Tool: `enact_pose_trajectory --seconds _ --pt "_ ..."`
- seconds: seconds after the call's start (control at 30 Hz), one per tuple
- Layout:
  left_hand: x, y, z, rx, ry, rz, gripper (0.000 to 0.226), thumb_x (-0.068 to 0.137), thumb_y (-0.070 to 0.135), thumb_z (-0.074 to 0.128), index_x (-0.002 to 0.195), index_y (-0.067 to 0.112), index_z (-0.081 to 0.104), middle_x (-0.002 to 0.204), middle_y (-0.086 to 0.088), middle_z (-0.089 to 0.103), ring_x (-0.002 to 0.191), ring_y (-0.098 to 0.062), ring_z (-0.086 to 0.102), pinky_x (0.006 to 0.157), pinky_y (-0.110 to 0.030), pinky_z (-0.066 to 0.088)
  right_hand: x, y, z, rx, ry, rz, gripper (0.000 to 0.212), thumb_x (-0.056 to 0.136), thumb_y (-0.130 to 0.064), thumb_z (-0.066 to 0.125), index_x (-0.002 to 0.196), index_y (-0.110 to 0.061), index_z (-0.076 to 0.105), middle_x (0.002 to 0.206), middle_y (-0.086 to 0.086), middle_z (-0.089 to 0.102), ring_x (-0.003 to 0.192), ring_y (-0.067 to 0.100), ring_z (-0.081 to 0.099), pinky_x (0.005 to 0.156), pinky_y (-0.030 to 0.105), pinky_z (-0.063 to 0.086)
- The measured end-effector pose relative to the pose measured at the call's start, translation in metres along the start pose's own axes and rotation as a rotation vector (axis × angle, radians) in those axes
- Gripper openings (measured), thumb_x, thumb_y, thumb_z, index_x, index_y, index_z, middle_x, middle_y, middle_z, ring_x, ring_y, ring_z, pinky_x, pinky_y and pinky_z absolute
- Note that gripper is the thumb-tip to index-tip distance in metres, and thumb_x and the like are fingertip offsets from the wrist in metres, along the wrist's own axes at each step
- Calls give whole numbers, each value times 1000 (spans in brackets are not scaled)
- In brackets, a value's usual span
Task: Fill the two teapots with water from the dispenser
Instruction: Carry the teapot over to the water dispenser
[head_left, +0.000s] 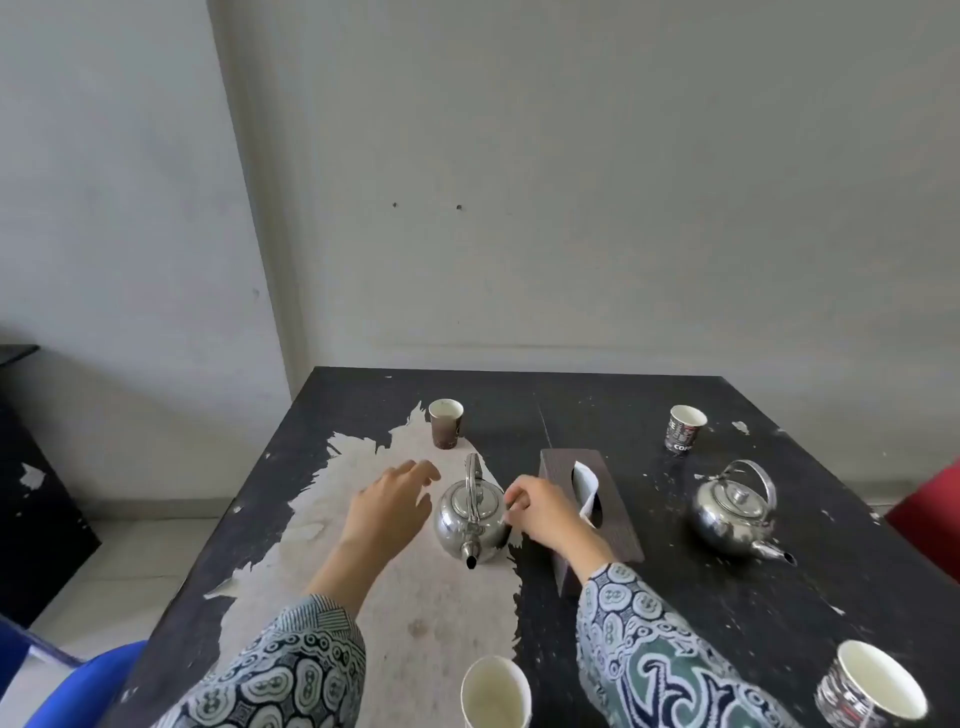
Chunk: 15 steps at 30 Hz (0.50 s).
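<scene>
Near teapot (471, 514): shiny steel, lidded, handle upright, spout toward camera. Left hand (390, 505) open beside it; right hand (540, 506) loosely curled, touching its side, gripping nothing.

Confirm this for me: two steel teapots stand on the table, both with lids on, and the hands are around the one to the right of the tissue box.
One detail is wrong. In the head view the left hand and right hand flank the teapot to the left of the tissue box, not the right. The other teapot stands untouched on the right. Both have lids on.
</scene>
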<state>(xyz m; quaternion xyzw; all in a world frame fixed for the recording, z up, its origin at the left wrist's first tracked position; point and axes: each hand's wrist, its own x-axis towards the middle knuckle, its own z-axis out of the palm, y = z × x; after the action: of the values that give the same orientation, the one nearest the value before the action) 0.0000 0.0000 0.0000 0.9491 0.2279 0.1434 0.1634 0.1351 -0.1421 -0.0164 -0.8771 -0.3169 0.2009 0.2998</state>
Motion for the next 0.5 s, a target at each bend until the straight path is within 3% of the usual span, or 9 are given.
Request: enact_pose_trajectory --seconds 0.17,0.27,0.37,0.43,0.5 --pt "29 -6 37 50 -86 -32 35 91 13 42 125 24 44 128 9 52 111 -15 54 84 -34 46 40 6 43 92 -4 81 26 84 -16 57 110 -16 52 112 4 58 98 19 56 86 30 44" --pt "49 -13 58 80 -111 -49 43 90 8 41 129 26 39 131 9 49 115 -17 52 86 -37 46 58 8 62 186 88 76 23 85 -12 53 108 -11 51 115 7 58 101 22 55 93 37 45" --pt "65 -11 74 98 -109 -19 50 89 4 42 133 28 36 135 10 46 118 -16 49 87 -37 46 72 5 66 245 91 27 13 89 -8 46 95 -4 57 105 14 61 97 24 57 73 18 42" --pt "73 -8 80 143 -109 20 54 89 0 39 134 29 35 137 12 43 120 -15 46 86 -36 45 79 4 66 212 72 -25 22 91 -6 43 73 -11 55 88 11 58 83 20 53 59 11 35" --pt "81 -6 82 174 -94 72 58 88 -4 37 134 30 35 140 14 39 122 -13 43 86 -35 46 83 7 65 242 77 -46 25 91 -5 44 69 -17 48 83 6 56 78 16 50 57 7 37"
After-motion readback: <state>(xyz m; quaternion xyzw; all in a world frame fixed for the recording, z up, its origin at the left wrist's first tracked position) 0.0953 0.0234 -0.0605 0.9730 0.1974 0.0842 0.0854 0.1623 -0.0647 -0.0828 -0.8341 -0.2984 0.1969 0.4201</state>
